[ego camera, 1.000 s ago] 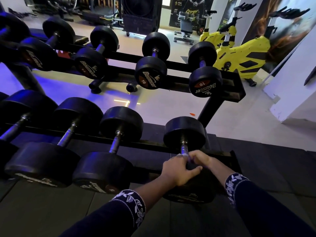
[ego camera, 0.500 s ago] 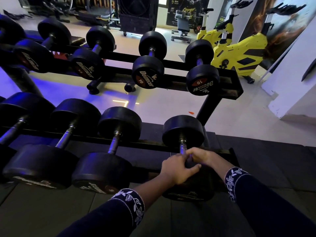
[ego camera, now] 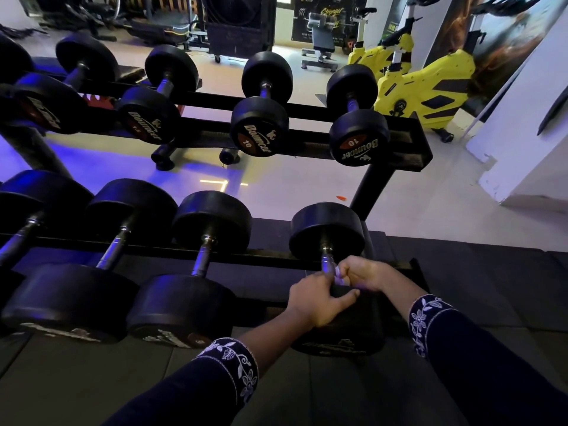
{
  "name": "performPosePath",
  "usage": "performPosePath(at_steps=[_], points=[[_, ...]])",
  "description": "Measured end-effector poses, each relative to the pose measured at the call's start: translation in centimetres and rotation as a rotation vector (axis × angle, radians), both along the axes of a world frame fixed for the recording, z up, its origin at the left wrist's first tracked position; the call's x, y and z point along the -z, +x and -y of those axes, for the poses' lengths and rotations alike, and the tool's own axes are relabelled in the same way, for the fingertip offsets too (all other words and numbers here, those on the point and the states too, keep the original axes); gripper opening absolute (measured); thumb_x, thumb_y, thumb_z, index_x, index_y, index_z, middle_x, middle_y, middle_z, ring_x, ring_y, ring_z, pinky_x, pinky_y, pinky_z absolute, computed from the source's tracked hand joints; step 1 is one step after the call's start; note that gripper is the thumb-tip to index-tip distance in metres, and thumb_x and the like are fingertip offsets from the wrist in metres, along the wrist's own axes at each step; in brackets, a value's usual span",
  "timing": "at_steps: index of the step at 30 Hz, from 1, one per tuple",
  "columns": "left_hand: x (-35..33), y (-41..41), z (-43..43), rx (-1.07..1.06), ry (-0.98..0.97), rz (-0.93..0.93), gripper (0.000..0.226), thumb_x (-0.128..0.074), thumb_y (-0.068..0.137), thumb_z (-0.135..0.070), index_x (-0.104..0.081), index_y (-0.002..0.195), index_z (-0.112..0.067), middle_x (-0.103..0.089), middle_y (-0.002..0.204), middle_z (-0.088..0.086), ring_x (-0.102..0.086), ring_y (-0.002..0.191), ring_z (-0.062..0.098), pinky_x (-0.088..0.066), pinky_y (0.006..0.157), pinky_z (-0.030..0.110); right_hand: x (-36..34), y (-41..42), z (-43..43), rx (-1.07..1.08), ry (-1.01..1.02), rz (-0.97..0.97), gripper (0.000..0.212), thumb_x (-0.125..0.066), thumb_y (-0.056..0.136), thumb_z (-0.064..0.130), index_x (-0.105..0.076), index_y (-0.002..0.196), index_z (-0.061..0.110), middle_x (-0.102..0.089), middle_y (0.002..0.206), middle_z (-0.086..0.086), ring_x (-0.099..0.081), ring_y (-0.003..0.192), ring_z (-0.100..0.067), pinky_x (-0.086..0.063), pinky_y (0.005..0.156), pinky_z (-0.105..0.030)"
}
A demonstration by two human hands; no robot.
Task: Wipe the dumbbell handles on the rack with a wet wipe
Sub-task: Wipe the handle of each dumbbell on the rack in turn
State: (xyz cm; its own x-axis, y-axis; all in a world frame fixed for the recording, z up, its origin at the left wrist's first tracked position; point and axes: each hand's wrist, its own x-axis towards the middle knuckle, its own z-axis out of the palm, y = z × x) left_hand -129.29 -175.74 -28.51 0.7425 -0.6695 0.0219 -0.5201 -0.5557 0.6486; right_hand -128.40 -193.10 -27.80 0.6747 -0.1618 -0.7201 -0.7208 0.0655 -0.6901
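Observation:
The rightmost dumbbell (ego camera: 327, 232) on the lower tier of the black rack (ego camera: 270, 255) has a steel handle (ego camera: 326, 260) between two black heads. My right hand (ego camera: 364, 273) grips a white wet wipe (ego camera: 339, 276) against the near part of that handle. Beside it, my left hand (ego camera: 318, 299) curls over the near end of the handle and the top of the near head (ego camera: 353, 330), thumb pointing right. Most of the wipe is hidden inside my fingers.
Three more dumbbells (ego camera: 203, 259) lie to the left on the lower tier. The upper tier (ego camera: 310, 110) carries several smaller ones marked Bouncer. Yellow exercise bikes (ego camera: 427, 90) stand at the back right beside a white wall (ego camera: 528, 142). Dark rubber mats (ego camera: 479, 302) cover the near floor.
Both hands stay on the same handle. My right hand has shifted slightly and a strip of the white wipe now shows between the hands.

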Motion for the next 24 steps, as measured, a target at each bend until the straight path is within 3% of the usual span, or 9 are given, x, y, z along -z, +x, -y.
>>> performPosePath(at_steps=[2,4,7,10,14,19,21,24], points=[[-0.1,0.0,0.1,-0.003,0.026,0.018,0.052,-0.046,0.081,-0.075,-0.061,0.100,-0.028,-0.064,0.101,-0.007,-0.060,0.092,0.014,-0.041,0.069,0.030,-0.8,0.3,0.6,0.117,0.135,0.022,0.036,-0.025,0.084,-0.009,-0.055,0.067,0.002,-0.058,0.061,-0.013,-0.059,0.055,-0.021,-0.054,0.051,-0.027],[-0.1,0.0,0.1,-0.012,0.047,0.026,0.055,-0.044,0.081,-0.077,-0.059,0.096,-0.026,-0.063,0.098,-0.007,-0.058,0.087,0.015,-0.040,0.067,0.030,-1.3,1.0,0.7,0.177,0.125,0.074,0.031,-0.030,0.090,-0.011,-0.056,0.077,0.000,-0.060,0.072,-0.015,-0.063,0.064,-0.024,-0.057,0.052,-0.032],[-0.1,-0.1,0.0,-0.023,0.048,0.025,0.053,-0.045,0.081,-0.077,-0.056,0.089,-0.026,-0.060,0.093,-0.008,-0.055,0.082,0.012,-0.040,0.065,0.030,-1.1,1.1,-0.4,0.067,-0.221,0.097,0.020,-0.053,0.087,-0.011,-0.055,0.073,0.004,-0.055,0.071,-0.011,-0.061,0.057,-0.019,-0.052,0.054,-0.031],[0.0,0.0,-0.1,-0.002,0.023,0.021,0.052,-0.045,0.081,-0.076,-0.060,0.097,-0.029,-0.064,0.099,-0.008,-0.060,0.090,0.014,-0.044,0.069,0.030,-0.4,0.1,-1.2,-0.123,-0.663,0.065,0.025,-0.064,0.072,-0.007,-0.055,0.054,0.008,-0.052,0.053,-0.007,-0.053,0.050,-0.016,-0.044,0.046,-0.023],[-0.2,-0.1,0.1,0.000,0.031,0.025,0.051,-0.047,0.082,-0.074,-0.060,0.100,-0.028,-0.064,0.101,-0.005,-0.061,0.094,0.017,-0.040,0.068,0.031,-0.2,0.7,-1.7,-0.178,-0.969,0.228,0.010,-0.071,0.068,0.008,-0.067,0.061,0.012,-0.068,0.068,-0.005,-0.066,0.070,-0.018,-0.050,0.064,-0.027],[-0.4,-0.2,0.0,-0.036,0.052,0.013,0.051,-0.048,0.082,-0.073,-0.049,0.076,-0.023,-0.057,0.085,-0.004,-0.056,0.081,0.018,-0.036,0.063,0.031,-0.9,2.7,-1.9,-0.029,-1.022,0.298,0.024,-0.086,0.062,0.025,-0.065,0.064,0.014,-0.069,0.072,-0.004,-0.060,0.068,-0.015,-0.039,0.061,-0.021],[-0.3,-0.2,0.0,-0.029,0.051,0.015,0.053,-0.047,0.082,-0.074,-0.054,0.082,-0.022,-0.060,0.091,-0.003,-0.058,0.085,0.019,-0.038,0.065,0.032,-0.7,2.7,-1.9,-0.110,-1.051,0.274,0.026,-0.086,0.062,0.024,-0.062,0.058,0.016,-0.070,0.073,-0.005,-0.062,0.069,-0.017,-0.041,0.061,-0.022],[0.0,-0.1,0.0,0.002,0.031,0.027,0.057,-0.044,0.082,-0.074,-0.061,0.105,-0.024,-0.064,0.105,-0.003,-0.060,0.095,0.018,-0.044,0.071,0.032,0.3,1.8,-2.6,-0.332,-1.088,0.219,0.006,-0.070,0.069,0.013,-0.070,0.064,0.010,-0.071,0.074,-0.008,-0.066,0.075,-0.022,-0.053,0.068,-0.028]])
